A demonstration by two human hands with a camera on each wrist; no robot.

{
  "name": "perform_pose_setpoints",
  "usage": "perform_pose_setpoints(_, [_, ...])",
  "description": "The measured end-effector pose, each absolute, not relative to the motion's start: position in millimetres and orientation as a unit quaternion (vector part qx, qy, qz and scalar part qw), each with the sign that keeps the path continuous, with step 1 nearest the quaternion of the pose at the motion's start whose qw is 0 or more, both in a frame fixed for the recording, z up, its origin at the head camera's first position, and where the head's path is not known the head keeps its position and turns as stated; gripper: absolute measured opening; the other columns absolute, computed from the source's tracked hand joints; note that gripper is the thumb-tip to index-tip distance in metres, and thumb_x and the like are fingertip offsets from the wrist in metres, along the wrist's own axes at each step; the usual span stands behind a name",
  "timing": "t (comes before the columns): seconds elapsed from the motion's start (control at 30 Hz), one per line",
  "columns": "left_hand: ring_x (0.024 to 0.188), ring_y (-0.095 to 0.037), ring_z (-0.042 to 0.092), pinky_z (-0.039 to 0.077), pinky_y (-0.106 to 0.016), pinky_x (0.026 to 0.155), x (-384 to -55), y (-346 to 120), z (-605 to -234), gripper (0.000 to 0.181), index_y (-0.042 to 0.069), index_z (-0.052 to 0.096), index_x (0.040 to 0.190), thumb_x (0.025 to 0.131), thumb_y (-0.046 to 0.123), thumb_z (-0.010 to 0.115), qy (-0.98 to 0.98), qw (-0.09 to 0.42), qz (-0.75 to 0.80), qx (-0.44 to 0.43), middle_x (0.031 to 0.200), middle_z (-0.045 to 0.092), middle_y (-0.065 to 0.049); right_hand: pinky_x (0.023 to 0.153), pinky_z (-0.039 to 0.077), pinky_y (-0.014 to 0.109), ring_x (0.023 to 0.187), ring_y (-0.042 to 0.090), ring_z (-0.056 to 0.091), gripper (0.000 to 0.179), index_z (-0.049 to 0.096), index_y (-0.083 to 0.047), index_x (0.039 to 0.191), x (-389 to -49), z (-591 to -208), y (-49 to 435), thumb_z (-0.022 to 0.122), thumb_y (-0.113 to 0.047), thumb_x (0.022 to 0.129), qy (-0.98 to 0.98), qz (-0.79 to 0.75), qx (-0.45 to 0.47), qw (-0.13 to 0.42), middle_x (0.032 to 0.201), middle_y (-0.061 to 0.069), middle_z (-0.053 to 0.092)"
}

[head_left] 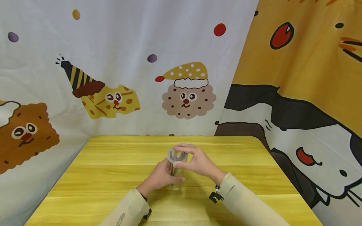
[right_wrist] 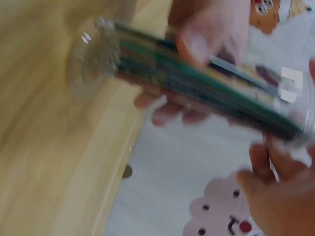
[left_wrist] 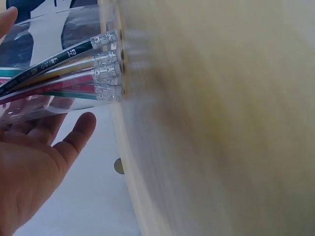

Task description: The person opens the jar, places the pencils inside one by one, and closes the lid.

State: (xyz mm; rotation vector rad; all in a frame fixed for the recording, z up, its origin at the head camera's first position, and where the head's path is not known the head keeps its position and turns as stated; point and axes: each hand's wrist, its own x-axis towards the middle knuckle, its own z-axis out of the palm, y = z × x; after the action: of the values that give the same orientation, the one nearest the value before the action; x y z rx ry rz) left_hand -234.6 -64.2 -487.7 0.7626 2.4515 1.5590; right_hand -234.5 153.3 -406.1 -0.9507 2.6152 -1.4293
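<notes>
A clear cylindrical jar [head_left: 176, 187] stands upright near the middle of the table, its base close on the wood. Several pencils [left_wrist: 54, 66] with metal-banded eraser ends are inside it, erasers toward the bottom. My left hand [head_left: 159, 175] grips the jar around its side, thumb across the front. At the top, my right hand [head_left: 200, 161] holds the clear lid [head_left: 173, 154] by its rim between thumb and fingers. In the right wrist view, the jar is blurred, with my left thumb [right_wrist: 197, 44] lying along it and my right hand [right_wrist: 285, 201] at its lidded end.
The wood-grain table [head_left: 113, 179] reaches back to a printed cloth curtain [head_left: 147, 110] with cartoon biscuits and cheese. Another cartoon cloth [head_left: 299, 103] hangs along the right side. A black strap device [head_left: 216, 197] sits on the right wrist.
</notes>
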Motion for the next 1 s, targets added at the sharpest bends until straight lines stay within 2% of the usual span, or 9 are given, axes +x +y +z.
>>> perform_pose_setpoints(0.13, [0.147,-0.023,0.054,0.044,-0.059,0.121,-237,-65,-489,0.088,0.035,0.043,0.159,0.086,0.033,0.093,0.808,0.082,0.520,0.263,0.156,0.058,0.009,0.122,0.041,0.060,0.156,0.029,0.044,0.060,0.065,-0.033,0.149,-253,-398,165,0.086,-0.034,0.093,0.816,-0.452,-0.347,0.093,0.165,0.000,0.052])
perform_pose_setpoints(0.2, [0.147,-0.022,0.054,0.045,-0.058,0.120,-238,-66,-488,0.088,0.034,0.043,0.159,0.086,0.032,0.093,0.805,0.089,0.521,0.270,0.156,0.058,0.010,0.124,0.040,0.059,0.157,0.028,0.043,0.062,0.064,-0.032,0.150,-261,-395,168,0.086,-0.034,0.093,0.808,-0.445,-0.368,0.119,0.166,0.000,0.051])
perform_pose_setpoints(0.4, [0.149,-0.020,0.052,0.043,-0.057,0.122,-238,-66,-486,0.089,0.039,0.042,0.159,0.086,0.032,0.093,0.802,0.097,0.523,0.273,0.158,0.055,0.013,0.124,0.040,0.058,0.157,0.026,0.043,0.063,0.064,-0.036,0.149,-262,-394,169,0.088,-0.038,0.090,0.819,-0.432,-0.361,0.112,0.164,-0.008,0.053])
perform_pose_setpoints(0.5, [0.149,-0.021,0.052,0.043,-0.057,0.122,-236,-65,-486,0.091,0.038,0.041,0.160,0.086,0.035,0.093,0.797,0.087,0.533,0.269,0.160,0.054,0.011,0.120,0.045,0.057,0.154,0.028,0.047,0.060,0.066,-0.035,0.146,-253,-396,164,0.088,-0.037,0.090,0.834,-0.431,-0.338,0.064,0.160,-0.008,0.056])
perform_pose_setpoints(0.6, [0.149,-0.021,0.051,0.044,-0.057,0.122,-235,-63,-486,0.093,0.039,0.039,0.161,0.085,0.040,0.093,0.801,0.072,0.534,0.261,0.161,0.052,0.011,0.113,0.053,0.052,0.146,0.028,0.055,0.060,0.069,-0.031,0.144,-240,-400,154,0.090,-0.042,0.088,0.856,-0.407,-0.318,-0.027,0.154,-0.004,0.063])
perform_pose_setpoints(0.7, [0.140,-0.022,0.057,0.050,-0.054,0.114,-234,-62,-486,0.092,0.038,0.039,0.161,0.086,0.042,0.092,0.810,0.063,0.525,0.256,0.158,0.055,0.011,0.105,0.058,0.047,0.134,0.025,0.062,0.065,0.072,-0.024,0.141,-228,-405,144,0.090,-0.051,0.084,0.873,-0.354,-0.310,-0.125,0.144,0.000,0.069])
perform_pose_setpoints(0.77, [0.136,-0.022,0.060,0.052,-0.052,0.110,-233,-61,-486,0.092,0.037,0.040,0.161,0.086,0.042,0.092,0.814,0.059,0.518,0.256,0.156,0.057,0.010,0.102,0.059,0.047,0.131,0.024,0.063,0.068,0.072,-0.023,0.140,-224,-406,143,0.090,-0.053,0.083,0.880,-0.328,-0.308,-0.154,0.141,0.001,0.070])
perform_pose_setpoints(0.87, [0.137,-0.023,0.059,0.051,-0.053,0.111,-233,-61,-487,0.093,0.035,0.039,0.162,0.086,0.042,0.092,0.811,0.063,0.522,0.256,0.156,0.057,0.009,0.108,0.055,0.055,0.138,0.027,0.059,0.067,0.068,-0.023,0.145,-226,-402,149,0.088,-0.050,0.087,0.880,-0.317,-0.331,-0.124,0.148,0.002,0.066])
perform_pose_setpoints(1.0, [0.150,-0.024,0.051,0.044,-0.058,0.121,-233,-61,-489,0.097,0.033,0.037,0.164,0.084,0.038,0.094,0.810,0.066,0.527,0.249,0.161,0.053,0.006,0.120,0.041,0.065,0.153,0.035,0.047,0.063,0.059,-0.024,0.154,-238,-390,165,0.081,-0.037,0.097,0.857,-0.350,-0.379,-0.004,0.164,0.004,0.052])
